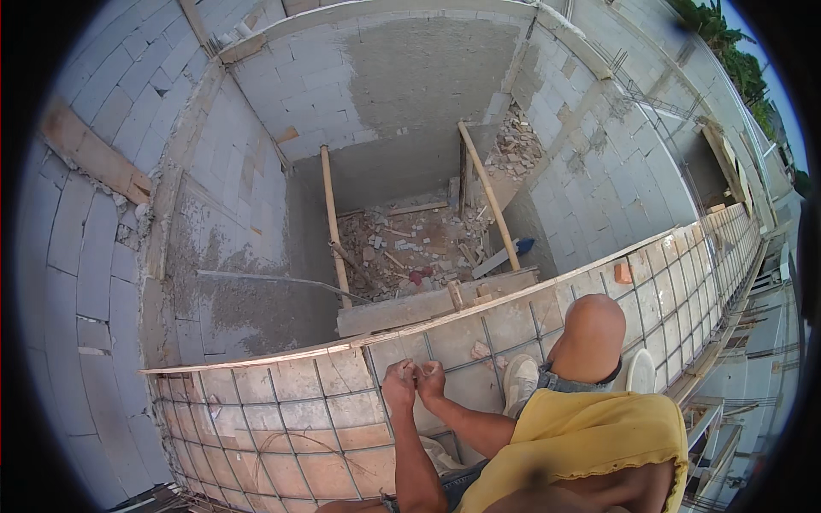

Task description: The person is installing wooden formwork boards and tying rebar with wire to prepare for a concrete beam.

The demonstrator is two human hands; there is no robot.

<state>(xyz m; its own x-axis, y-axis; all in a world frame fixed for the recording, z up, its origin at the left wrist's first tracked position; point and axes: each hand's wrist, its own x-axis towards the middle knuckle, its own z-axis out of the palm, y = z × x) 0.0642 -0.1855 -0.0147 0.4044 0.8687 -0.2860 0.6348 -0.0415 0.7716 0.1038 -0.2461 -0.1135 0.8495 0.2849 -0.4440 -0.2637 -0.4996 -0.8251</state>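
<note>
My left hand [398,386] and my right hand [431,381] are close together in front of my knees, fingers curled in and fingertips almost meeting. Whatever they pinch, if anything, is too small to make out. Both hands are over a mesh of thin steel bars [334,415], near the far edge of a plywood deck [351,369]. A thin, loosely looped wire [286,434] lies on the mesh to the left of my left forearm.
Beyond the deck edge is a deep drop between grey block walls [616,184], with rubble [415,244] at the bottom. Two bamboo poles [334,224] lean there. On the deck are an orange brick piece [623,273] and, beside my bent knee, a light-coloured shoe [520,380].
</note>
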